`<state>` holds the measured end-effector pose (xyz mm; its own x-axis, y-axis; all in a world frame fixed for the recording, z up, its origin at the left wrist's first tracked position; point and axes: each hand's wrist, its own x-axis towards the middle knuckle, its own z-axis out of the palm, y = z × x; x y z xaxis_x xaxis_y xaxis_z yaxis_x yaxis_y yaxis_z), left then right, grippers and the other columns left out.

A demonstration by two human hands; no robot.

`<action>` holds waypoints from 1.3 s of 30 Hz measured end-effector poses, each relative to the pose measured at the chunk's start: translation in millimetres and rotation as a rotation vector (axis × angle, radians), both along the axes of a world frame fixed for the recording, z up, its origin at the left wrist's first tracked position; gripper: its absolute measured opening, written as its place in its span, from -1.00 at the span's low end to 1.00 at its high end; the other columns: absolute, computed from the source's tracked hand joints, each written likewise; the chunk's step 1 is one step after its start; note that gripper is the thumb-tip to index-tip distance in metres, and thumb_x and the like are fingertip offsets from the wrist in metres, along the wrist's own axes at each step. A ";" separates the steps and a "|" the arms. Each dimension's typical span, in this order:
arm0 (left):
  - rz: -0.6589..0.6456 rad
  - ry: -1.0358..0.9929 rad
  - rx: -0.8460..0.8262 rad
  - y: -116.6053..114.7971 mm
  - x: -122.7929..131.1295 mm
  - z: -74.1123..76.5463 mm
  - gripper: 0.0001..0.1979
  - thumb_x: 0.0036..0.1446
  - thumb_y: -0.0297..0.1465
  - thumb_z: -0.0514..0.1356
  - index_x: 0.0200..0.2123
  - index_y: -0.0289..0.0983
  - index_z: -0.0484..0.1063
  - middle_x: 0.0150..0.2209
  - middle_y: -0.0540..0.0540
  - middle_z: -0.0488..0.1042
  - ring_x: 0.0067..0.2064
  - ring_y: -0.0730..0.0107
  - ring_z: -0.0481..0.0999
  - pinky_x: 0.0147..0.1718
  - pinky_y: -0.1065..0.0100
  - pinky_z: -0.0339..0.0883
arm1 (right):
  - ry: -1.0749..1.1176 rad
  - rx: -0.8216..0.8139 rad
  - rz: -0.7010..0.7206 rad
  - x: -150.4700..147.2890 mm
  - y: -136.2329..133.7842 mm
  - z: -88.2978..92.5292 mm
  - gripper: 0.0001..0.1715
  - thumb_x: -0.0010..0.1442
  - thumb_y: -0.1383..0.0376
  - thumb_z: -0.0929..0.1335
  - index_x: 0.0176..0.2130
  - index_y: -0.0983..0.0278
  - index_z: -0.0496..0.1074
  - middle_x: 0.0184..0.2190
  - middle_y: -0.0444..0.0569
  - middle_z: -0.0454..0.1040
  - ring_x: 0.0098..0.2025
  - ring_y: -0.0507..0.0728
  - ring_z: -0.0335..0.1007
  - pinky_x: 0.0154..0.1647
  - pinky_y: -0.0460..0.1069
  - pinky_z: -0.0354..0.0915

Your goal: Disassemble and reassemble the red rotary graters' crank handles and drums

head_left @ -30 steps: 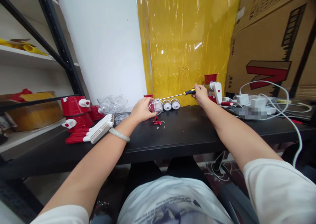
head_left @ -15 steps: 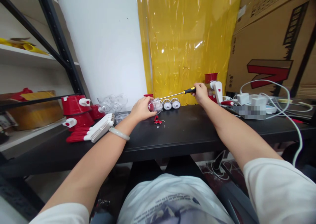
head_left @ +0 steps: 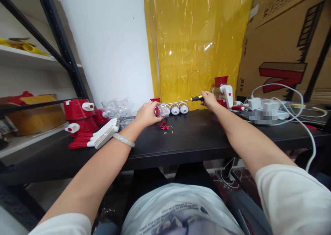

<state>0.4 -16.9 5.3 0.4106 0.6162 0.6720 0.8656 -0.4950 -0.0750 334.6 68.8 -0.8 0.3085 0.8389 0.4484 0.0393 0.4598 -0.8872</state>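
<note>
My left hand (head_left: 148, 114) is wrapped round a clear plastic part (head_left: 163, 110) with red inside it, lying sideways near the back of the table. In my right hand (head_left: 209, 100) is a screwdriver (head_left: 197, 98) with a black and yellow handle. Its long shaft points left, and the tip is at or near the clear part; contact is too small to make out. Just right of that part stand white-faced round pieces (head_left: 179, 108). Small red pieces (head_left: 164, 125) and tiny bits lie on the table in front of my left hand.
Red housings (head_left: 79, 114), white handles (head_left: 107, 134) and clear cups (head_left: 117, 107) crowd the left side. A red and white crank device (head_left: 227, 95) stands behind my right wrist. Chargers and cables (head_left: 267, 105) spread at the right, before a cardboard box (head_left: 281, 52). The black tabletop (head_left: 196, 138) extends toward me.
The screwdriver handle and my right hand have dropped slightly and shifted a little left, so the shaft lies flatter. My left hand keeps its hold on the clear part.
</note>
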 end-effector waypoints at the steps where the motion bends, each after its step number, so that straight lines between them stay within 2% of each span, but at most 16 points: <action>1: 0.008 0.006 0.007 -0.5 -0.5 0.3 -0.39 -0.07 -0.20 0.38 0.08 -0.20 0.41 0.04 -0.20 0.52 0.07 -0.05 0.49 0.07 0.06 0.36 | 0.026 -0.013 0.033 -1.3 -0.6 -0.1 -0.63 0.37 0.18 0.29 -0.45 0.23 0.21 -0.78 -0.33 0.10 -0.76 -0.10 0.02 -0.66 -0.19 0.26; 6: 0.033 0.022 0.022 -4.2 -1.4 3.3 -0.37 -0.07 -0.18 0.38 0.10 -0.18 0.43 0.05 -0.19 0.51 0.07 -0.08 0.48 0.07 0.06 0.35 | 0.117 -0.058 0.159 -4.5 -5.3 -0.5 -0.66 0.37 0.19 0.30 -0.42 0.23 0.19 -0.73 -0.35 0.11 -0.71 -0.13 0.03 -0.52 -0.18 0.36; 10: 0.061 0.038 0.024 -4.8 -1.5 4.3 -0.36 -0.07 -0.16 0.38 0.12 -0.19 0.44 0.06 -0.19 0.51 0.06 -0.11 0.48 0.05 0.04 0.35 | 0.141 -0.106 0.223 -3.7 -9.5 -1.5 -0.72 0.42 0.30 0.22 -0.37 0.22 0.20 -0.72 -0.35 0.10 -0.70 -0.12 0.01 -0.42 -0.13 0.44; 13: 0.068 0.040 0.025 -4.6 -2.2 4.3 -0.34 -0.08 -0.16 0.38 0.13 -0.19 0.45 0.07 -0.20 0.51 0.06 -0.12 0.48 0.04 0.04 0.36 | 0.158 -0.120 0.276 -2.8 -9.5 -3.1 -0.76 0.40 0.30 0.26 -0.36 0.21 0.19 -0.67 -0.35 0.15 -0.68 -0.11 0.01 -0.40 -0.09 0.48; 17: 0.067 0.036 0.005 -4.5 -3.7 5.0 -0.34 -0.09 -0.18 0.39 0.12 -0.19 0.45 0.06 -0.19 0.51 0.07 -0.10 0.49 0.06 0.06 0.35 | 0.206 -0.103 0.346 -0.5 -6.4 -4.5 -0.75 0.29 0.28 0.39 -0.33 0.20 0.21 -0.53 -0.29 0.29 -0.59 -0.11 0.14 -0.35 -0.06 0.50; 20: 0.054 0.028 -0.022 -3.2 -5.6 5.6 -0.34 -0.07 -0.16 0.38 0.12 -0.22 0.44 0.04 -0.20 0.52 0.08 -0.06 0.50 0.07 0.09 0.35 | 0.269 -0.089 0.422 3.1 -6.3 -3.7 -0.73 0.16 0.36 0.46 -0.31 0.17 0.26 -0.46 -0.25 0.36 -0.49 -0.05 0.29 -0.29 -0.01 0.51; 24: 0.041 -0.005 -0.033 -0.8 -7.5 5.6 -0.32 -0.07 -0.11 0.38 0.13 -0.22 0.43 0.05 -0.19 0.52 0.07 0.00 0.51 0.07 0.14 0.36 | 0.364 -0.044 0.555 9.1 -11.8 -0.2 -0.62 -0.01 0.49 0.46 -0.26 0.14 0.33 -0.44 -0.23 0.41 -0.37 0.02 0.40 -0.15 0.07 0.48; 26: 0.029 -0.012 -0.029 -0.5 -7.2 5.6 -0.32 -0.07 -0.11 0.38 0.13 -0.21 0.43 0.07 -0.18 0.52 0.08 0.02 0.51 0.07 0.15 0.36 | 0.402 -0.033 0.579 10.2 -14.9 2.0 -0.60 -0.06 0.52 0.43 -0.25 0.14 0.34 -0.43 -0.22 0.43 -0.31 0.04 0.43 -0.12 0.07 0.46; 28: 0.014 -0.006 -0.023 -1.0 -6.2 5.8 -0.32 -0.07 -0.12 0.38 0.13 -0.21 0.43 0.07 -0.17 0.52 0.09 0.02 0.50 0.07 0.15 0.36 | 0.428 -0.032 0.557 9.3 -16.0 3.7 -0.67 -0.04 0.49 0.39 -0.27 0.15 0.34 -0.45 -0.21 0.44 -0.29 0.05 0.45 -0.12 0.06 0.45; 31: 0.013 0.016 -0.016 -2.4 -4.4 6.3 -0.32 -0.07 -0.12 0.38 0.13 -0.23 0.43 0.06 -0.18 0.53 0.09 0.00 0.50 0.05 0.13 0.36 | 0.364 -0.085 0.431 5.1 -11.8 3.1 -0.92 0.15 0.32 0.34 -0.32 0.19 0.30 -0.48 -0.19 0.44 -0.38 0.06 0.45 -0.21 0.05 0.45; 33: 0.032 0.038 -0.017 -3.2 -3.7 6.6 -0.31 -0.06 -0.11 0.37 0.14 -0.23 0.44 0.05 -0.19 0.53 0.08 -0.01 0.50 0.03 0.13 0.37 | 0.206 -0.146 0.278 2.6 -5.9 -0.1 -0.76 0.29 0.11 0.29 -0.33 0.20 0.28 -0.53 -0.16 0.43 -0.49 0.06 0.41 -0.35 0.01 0.42; 35: 0.046 0.059 -0.020 -3.5 -3.5 6.7 -0.31 -0.06 -0.10 0.37 0.15 -0.23 0.44 0.04 -0.19 0.53 0.07 -0.02 0.50 0.01 0.13 0.37 | 0.013 -0.177 0.113 1.4 0.0 -4.7 -0.58 0.34 -0.04 0.23 -0.36 0.20 0.26 -0.64 -0.15 0.36 -0.61 0.05 0.31 -0.52 -0.05 0.32; 37: 0.042 0.076 -0.022 -3.2 -3.3 6.1 -0.31 -0.05 -0.09 0.37 0.14 -0.23 0.44 0.02 -0.19 0.53 0.05 -0.01 0.50 -0.01 0.14 0.37 | -0.133 -0.161 0.004 2.0 3.8 -9.1 -0.51 0.34 -0.08 0.24 -0.43 0.21 0.23 -0.72 -0.19 0.25 -0.69 0.02 0.20 -0.63 -0.09 0.22; 39: 0.030 0.086 -0.021 -2.4 -2.9 5.0 -0.32 -0.05 -0.08 0.36 0.14 -0.23 0.45 -0.01 -0.18 0.54 0.04 0.00 0.51 -0.02 0.14 0.37 | -0.195 -0.136 -0.042 3.6 4.8 -11.6 -0.50 0.31 -0.05 0.31 -0.48 0.21 0.19 -0.76 -0.22 0.17 -0.71 -0.02 0.12 -0.67 -0.11 0.18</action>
